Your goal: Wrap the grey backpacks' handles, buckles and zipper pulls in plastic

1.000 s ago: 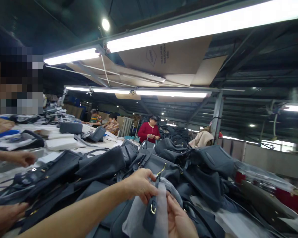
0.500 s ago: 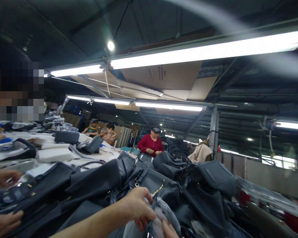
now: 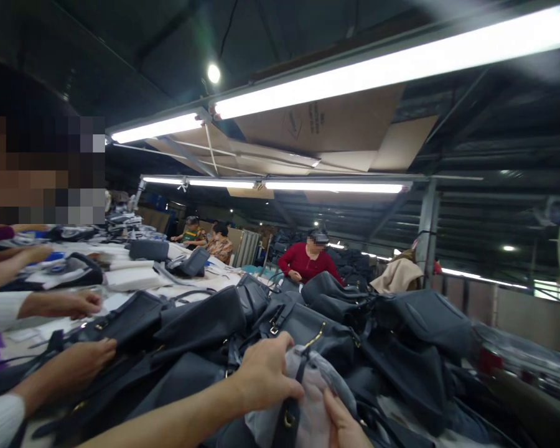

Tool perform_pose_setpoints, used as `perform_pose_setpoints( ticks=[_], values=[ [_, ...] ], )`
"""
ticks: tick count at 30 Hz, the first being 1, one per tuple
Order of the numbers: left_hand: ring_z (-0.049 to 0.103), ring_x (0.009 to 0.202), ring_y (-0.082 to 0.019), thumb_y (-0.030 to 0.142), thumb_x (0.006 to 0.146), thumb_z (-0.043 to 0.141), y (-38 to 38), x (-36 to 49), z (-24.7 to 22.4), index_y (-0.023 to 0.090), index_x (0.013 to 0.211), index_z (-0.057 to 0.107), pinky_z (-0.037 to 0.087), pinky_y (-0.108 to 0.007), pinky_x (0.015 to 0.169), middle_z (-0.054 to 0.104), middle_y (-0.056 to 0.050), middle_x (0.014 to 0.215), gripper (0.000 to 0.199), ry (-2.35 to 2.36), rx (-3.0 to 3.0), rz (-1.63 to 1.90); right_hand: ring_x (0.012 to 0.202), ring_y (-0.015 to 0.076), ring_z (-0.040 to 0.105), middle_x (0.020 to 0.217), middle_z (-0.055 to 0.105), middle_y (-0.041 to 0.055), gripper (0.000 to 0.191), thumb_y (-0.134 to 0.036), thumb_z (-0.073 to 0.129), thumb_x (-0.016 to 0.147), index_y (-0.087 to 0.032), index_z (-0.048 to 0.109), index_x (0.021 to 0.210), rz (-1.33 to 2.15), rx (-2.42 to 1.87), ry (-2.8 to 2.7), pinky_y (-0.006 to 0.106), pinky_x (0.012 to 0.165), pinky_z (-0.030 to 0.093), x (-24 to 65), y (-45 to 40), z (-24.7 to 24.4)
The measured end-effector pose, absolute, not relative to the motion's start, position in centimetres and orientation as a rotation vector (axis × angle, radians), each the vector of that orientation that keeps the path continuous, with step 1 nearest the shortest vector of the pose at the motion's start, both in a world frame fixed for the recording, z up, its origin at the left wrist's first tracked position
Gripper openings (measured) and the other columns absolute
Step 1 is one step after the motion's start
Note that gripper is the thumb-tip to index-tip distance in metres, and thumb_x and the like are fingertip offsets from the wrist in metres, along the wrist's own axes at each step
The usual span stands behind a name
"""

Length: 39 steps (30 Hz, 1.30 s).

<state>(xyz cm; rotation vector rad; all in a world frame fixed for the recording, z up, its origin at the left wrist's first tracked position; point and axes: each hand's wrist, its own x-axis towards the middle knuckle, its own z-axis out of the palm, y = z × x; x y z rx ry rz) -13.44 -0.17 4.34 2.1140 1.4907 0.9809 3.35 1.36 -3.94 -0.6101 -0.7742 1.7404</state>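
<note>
A dark bag with pale grey lining (image 3: pixel 315 379) showing is at the bottom centre, a dark strap with a gold-coloured ring (image 3: pixel 289 417) lying across it. From the left, my left hand (image 3: pixel 267 368) closes its fingers on the edge of this lining beside the strap. My right hand (image 3: pixel 343 420) touches the lining's right side, partly cut off by the lower frame edge; its grip is hard to make out. Just beyond is another dark bag (image 3: pixel 308 326) with a gold zip.
Dark bags (image 3: pixel 415 323) are heaped all around. At the left, a co-worker's hands (image 3: pixel 86 367) handle a dark bag. A person in red (image 3: pixel 310 261) stands behind the heap. White pieces (image 3: pixel 133 277) lie on the table at the back left.
The view has shifted, so the scene sits further right. More of the pale lining and the strap ring shows between my hands. The co-worker's hands at left show more fully.
</note>
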Motion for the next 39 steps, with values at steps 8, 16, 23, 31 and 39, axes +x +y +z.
perform_pose_setpoints(
  ticks=[8,16,23,31,39],
  values=[
    [0.057,0.071,-0.019,0.042,0.051,0.083,1.9,-15.0,2.8,0.015,0.109,0.058,0.038,-0.024,0.053,0.06,-0.002,0.081,0.069,1.353,1.51,0.926,0.092,0.0354,0.072,0.078,0.078,0.0099,0.028,-0.03,0.083,0.059,-0.017,0.073,0.082,1.698,-0.674,-0.626,0.046,0.078,0.059,2.0,-1.1,-1.7],
    [0.048,0.045,-0.01,0.039,0.052,0.081,4.1,-15.0,2.4,0.016,0.069,0.061,0.034,-0.02,0.044,0.057,0.003,0.056,0.034,1.102,1.297,0.822,0.085,0.0334,0.074,0.078,0.078,0.009,0.031,-0.034,0.082,0.062,-0.017,0.073,0.086,1.674,-0.656,-0.683,0.046,0.076,0.058,2.3,-0.8,-2.1],
    [0.063,0.051,-0.019,0.031,0.046,0.083,4.6,-16.2,1.6,0.01,0.072,0.069,0.047,-0.027,0.048,0.072,-0.01,0.067,0.037,0.949,1.119,0.694,0.077,0.0293,0.075,0.068,0.077,0.0031,0.032,-0.028,0.09,0.051,-0.02,0.073,0.077,1.732,-0.641,-0.542,0.043,0.079,0.058,2.4,-1.0,-1.7],
    [0.058,0.048,-0.01,0.025,0.043,0.09,4.6,-15.0,1.6,0.016,0.065,0.052,0.048,-0.02,0.053,0.062,0.005,0.057,0.044,0.789,1.086,1.025,0.092,0.0317,0.073,0.087,0.08,0.0072,0.041,-0.032,0.094,0.048,-0.02,0.075,0.083,1.833,-0.524,-0.559,0.043,0.082,0.057,2.7,-0.4,-2.1],
    [0.057,0.049,-0.01,0.027,0.045,0.088,3.8,-14.5,2.0,0.012,0.069,0.063,0.044,-0.02,0.048,0.065,0.001,0.06,0.039,0.849,1.221,1.012,0.075,0.0256,0.074,0.077,0.079,0.0013,0.05,-0.025,0.096,0.038,-0.02,0.071,0.082,1.646,-0.589,-0.497,0.037,0.077,0.058,1.3,-2.5,-0.1]
  ],
)
